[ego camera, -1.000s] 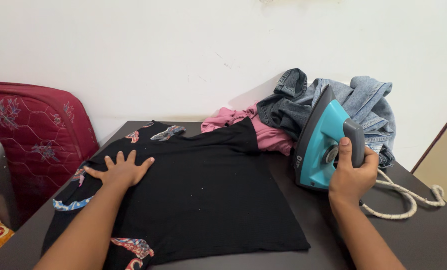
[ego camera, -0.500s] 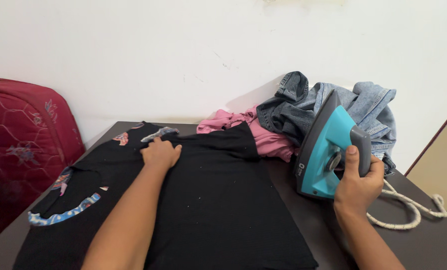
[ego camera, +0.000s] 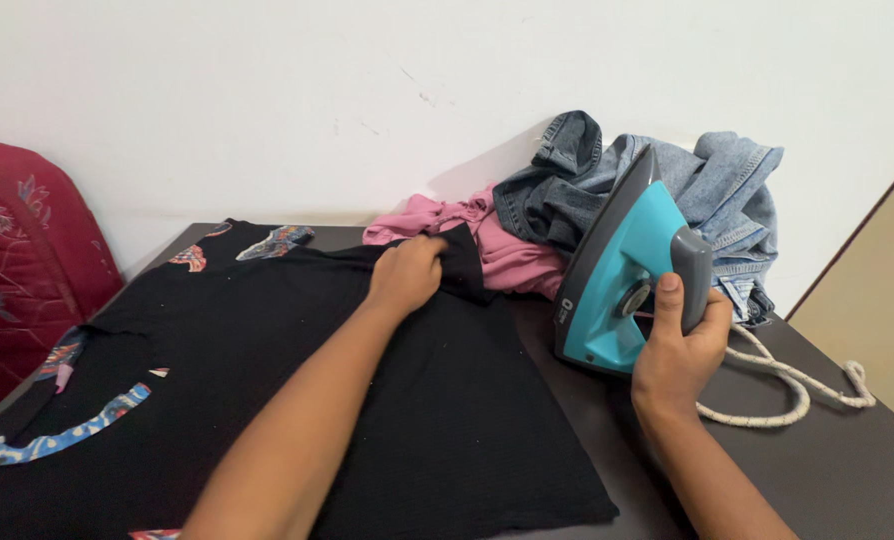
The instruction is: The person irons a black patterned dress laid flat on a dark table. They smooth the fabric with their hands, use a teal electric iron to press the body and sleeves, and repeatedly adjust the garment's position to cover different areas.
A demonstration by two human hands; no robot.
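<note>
Head view: one black garment (ego camera: 267,390) lies flat on one dark table (ego camera: 827,470); left hand (ego camera: 407,275) pinches its far corner; right hand (ego camera: 679,350) grips one teal iron (ego camera: 617,285), upright beside two crumpled clothes.

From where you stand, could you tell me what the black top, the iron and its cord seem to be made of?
The black top looks like soft matte knit fabric, with a fine texture and patterned trim.
The iron, held by the right hand, looks like smooth teal and grey plastic with a slight sheen.
The cord seems sheathed in braided cloth, off-white and speckled.
</note>
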